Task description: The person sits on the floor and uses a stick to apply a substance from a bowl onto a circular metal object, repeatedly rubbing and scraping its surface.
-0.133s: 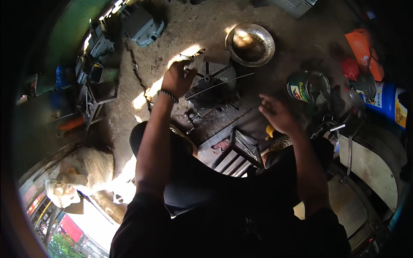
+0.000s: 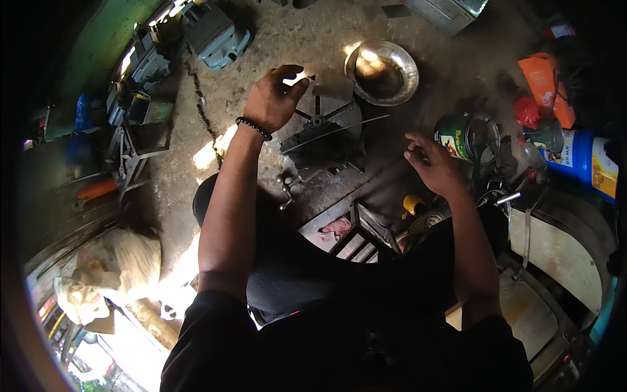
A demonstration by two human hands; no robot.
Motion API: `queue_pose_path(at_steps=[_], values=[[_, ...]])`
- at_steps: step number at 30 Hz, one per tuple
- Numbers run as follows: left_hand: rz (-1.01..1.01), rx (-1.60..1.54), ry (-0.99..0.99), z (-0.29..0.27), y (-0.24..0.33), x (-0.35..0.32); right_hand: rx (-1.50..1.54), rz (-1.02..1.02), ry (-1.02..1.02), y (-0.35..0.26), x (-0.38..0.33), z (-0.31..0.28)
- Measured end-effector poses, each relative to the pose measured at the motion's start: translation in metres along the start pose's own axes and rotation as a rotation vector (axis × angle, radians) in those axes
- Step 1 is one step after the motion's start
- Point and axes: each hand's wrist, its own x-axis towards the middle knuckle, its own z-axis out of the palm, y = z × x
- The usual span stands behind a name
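Note:
My left hand (image 2: 274, 98) is raised over the floor at the left edge of a round, dark metal piece (image 2: 318, 120) with a hub and spokes. Its thumb and forefinger are apart, sunlit floor showing between them. Near the thumb tip is a small dark pointed thing (image 2: 311, 78); whether they touch, I cannot tell. A thin rod (image 2: 343, 129) lies across the round piece, and a flat dark plate (image 2: 334, 89) is at its far side. To the right, my right hand (image 2: 431, 166) hovers with loosely bent, separated fingers, nothing visible in it, near a green can (image 2: 454, 138).
A metal basin (image 2: 410, 85) stands beyond the round piece. Close to my legs are a crank handle (image 2: 285, 186) and a slatted metal frame (image 2: 356, 245). At right lie a blue container (image 2: 581, 163) and an orange box (image 2: 547, 88); grey machine parts (image 2: 215, 39) stand far left.
The view has shifted slightly. My left hand's thumb and forefinger show wider apart, and my right hand appears a little farther right, closer to the green can.

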Motion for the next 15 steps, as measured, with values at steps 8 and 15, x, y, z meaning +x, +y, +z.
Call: queue_pose_path(at_steps=[8,15], values=[[0.121,-0.146,0.133,-0.031,0.006,-0.004,-0.041,-0.111,0.154,-0.02,-0.02,0.038],[0.027,-0.647,0.176,0.006,0.023,0.016,-0.29,0.049,0.363,-0.152,-0.131,-0.056]])
